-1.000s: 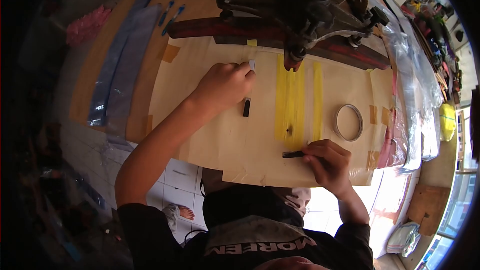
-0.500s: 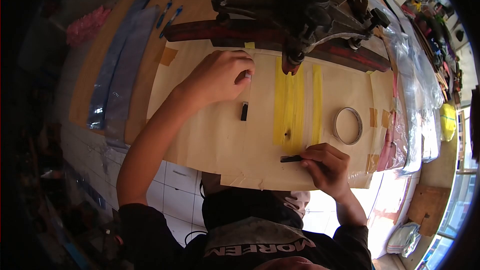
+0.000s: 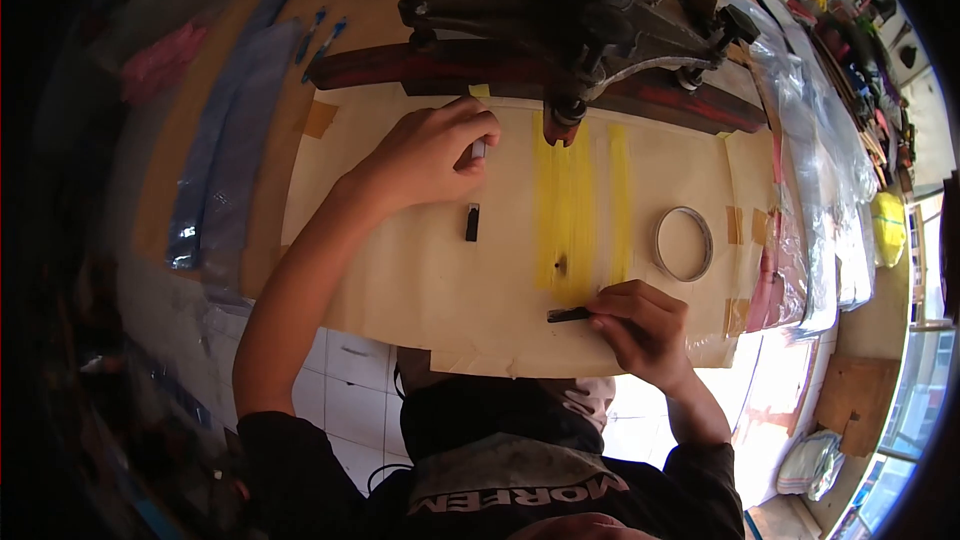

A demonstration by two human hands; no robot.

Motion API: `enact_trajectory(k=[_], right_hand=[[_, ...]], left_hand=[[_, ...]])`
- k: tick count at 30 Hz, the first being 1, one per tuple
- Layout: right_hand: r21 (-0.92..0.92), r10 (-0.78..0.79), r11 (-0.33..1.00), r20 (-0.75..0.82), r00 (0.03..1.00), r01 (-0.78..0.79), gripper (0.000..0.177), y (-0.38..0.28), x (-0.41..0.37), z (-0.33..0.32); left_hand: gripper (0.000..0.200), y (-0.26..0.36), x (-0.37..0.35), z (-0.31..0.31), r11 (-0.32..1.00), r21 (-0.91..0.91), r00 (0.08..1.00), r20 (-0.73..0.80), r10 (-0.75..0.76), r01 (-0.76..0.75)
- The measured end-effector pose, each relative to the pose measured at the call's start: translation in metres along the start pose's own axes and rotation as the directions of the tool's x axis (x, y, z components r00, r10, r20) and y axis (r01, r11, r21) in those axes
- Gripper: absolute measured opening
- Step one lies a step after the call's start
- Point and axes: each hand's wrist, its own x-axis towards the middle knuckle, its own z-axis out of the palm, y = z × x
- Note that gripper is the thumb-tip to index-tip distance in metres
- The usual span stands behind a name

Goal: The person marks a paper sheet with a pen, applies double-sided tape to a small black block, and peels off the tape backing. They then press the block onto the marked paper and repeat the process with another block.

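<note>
My left hand [image 3: 435,155] is closed near the upper middle of the brown paper sheet [image 3: 390,280], its fingers pinching a small pale grey piece [image 3: 478,148] that mostly hides in the grip. Just below that hand lies a short black strip [image 3: 472,224] with a pale upper end. At the paper's lower right, my right hand [image 3: 645,330] pinches the end of another flat black strip [image 3: 568,315], held sideways close to the paper. Yellow tape bands [image 3: 568,210] run down the sheet between the hands. A dark spot marks the wider band near its lower end.
A tape roll ring [image 3: 684,243] lies right of the yellow bands. Across the far side stands a dark metal press frame [image 3: 590,30] with a reddish bar [image 3: 450,65]. Blue pens [image 3: 325,43] and plastic sheets [image 3: 240,140] lie left; clear plastic [image 3: 835,180] covers the right edge.
The whole view has shifted slightly. More of the pale grey piece shows in my left fingers. My right hand keeps its pinch on the black strip, almost unmoved over the paper.
</note>
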Motion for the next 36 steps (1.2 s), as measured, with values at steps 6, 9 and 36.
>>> enact_trajectory(k=[6,9,36], right_hand=[[0.055,0.013,0.998,0.02,1.0,-0.014,0.017,-0.003,0.0,-0.005],[0.128,-0.015,0.992,0.054,0.998,0.008,0.018,-0.009,-0.004,-0.013],[0.245,0.61,0.762,0.039,0.791,-0.599,0.024,0.114,0.064,-0.184]], left_hand=[[0.027,0.007,-0.011,-0.003,0.997,-0.06,0.999,-0.025,-0.048,0.047],[0.034,0.022,-0.025,-0.015,0.978,-0.148,0.988,-0.011,-0.152,0.149],[0.033,0.121,-0.081,-0.01,0.99,0.085,0.994,-0.006,0.109,-0.108]])
